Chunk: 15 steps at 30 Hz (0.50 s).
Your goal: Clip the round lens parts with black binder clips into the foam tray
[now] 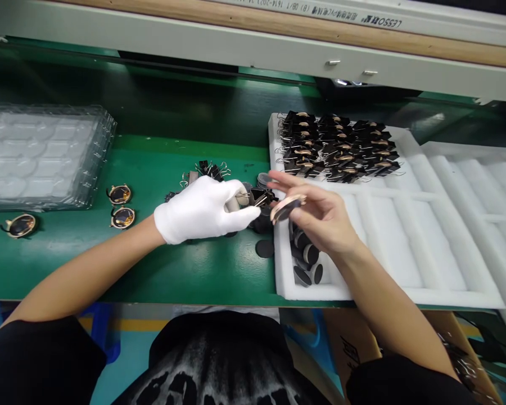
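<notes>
My left hand (202, 211), in a white glove, pinches the wire handles of a black binder clip (265, 198) between thumb and fingers. My bare right hand (331, 219) grips a round gold-rimmed piece with a dark face (285, 210), tilted on edge just right of the clip; a small gap seems to separate them. Beneath and behind the hands lie loose binder clips (211, 170) and black discs (265, 248), partly covered by the glove. More black discs (310, 254) fill the near left compartment of a white foam tray (283, 284), under my right wrist.
Rows of binder clips clamped on gold-rimmed pieces (341, 149) stand at the tray's back. Another foam tray (489, 174) adjoins it on the right. Several round gold-rimmed pieces (122, 217) lie left, near stacked clear plastic trays (37, 157). A pale beam (236, 48) spans the back.
</notes>
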Motion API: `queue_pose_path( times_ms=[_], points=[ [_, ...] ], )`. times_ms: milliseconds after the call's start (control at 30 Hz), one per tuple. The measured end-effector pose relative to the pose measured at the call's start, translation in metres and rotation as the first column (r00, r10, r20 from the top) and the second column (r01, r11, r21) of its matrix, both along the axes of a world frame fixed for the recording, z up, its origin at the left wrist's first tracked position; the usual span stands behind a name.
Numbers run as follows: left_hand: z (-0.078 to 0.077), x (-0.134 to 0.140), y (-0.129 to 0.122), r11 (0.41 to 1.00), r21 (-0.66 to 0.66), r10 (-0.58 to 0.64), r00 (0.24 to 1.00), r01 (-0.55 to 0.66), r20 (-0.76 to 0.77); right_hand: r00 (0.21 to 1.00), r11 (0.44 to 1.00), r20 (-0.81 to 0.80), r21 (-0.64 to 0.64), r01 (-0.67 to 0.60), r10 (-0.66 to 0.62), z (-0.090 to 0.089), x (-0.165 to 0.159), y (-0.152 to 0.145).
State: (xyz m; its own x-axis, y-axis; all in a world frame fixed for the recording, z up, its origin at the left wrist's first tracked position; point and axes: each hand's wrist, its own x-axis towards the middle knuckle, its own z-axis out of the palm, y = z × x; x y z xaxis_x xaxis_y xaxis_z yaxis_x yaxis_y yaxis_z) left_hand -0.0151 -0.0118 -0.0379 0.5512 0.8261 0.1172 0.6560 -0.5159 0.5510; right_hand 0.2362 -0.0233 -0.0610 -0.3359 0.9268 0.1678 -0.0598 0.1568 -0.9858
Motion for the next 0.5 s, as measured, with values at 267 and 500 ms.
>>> queue_pose_path(
  times_ms=[267,500],
  points=[
    [-0.004,0.025,0.008,0.923,0.053,0.335,0.864,-0.381,0.375,0.963,0.957,0.010,0.117,0.267,-0.270,-0.004,-0.043,-0.005],
    [0.010,0.038,0.040,0.860,0.010,0.378,0.650,-0.510,0.659,0.908,0.874,-0.112,0.247,0.419,-0.403,0.011,-0.084,0.007]
  ],
)
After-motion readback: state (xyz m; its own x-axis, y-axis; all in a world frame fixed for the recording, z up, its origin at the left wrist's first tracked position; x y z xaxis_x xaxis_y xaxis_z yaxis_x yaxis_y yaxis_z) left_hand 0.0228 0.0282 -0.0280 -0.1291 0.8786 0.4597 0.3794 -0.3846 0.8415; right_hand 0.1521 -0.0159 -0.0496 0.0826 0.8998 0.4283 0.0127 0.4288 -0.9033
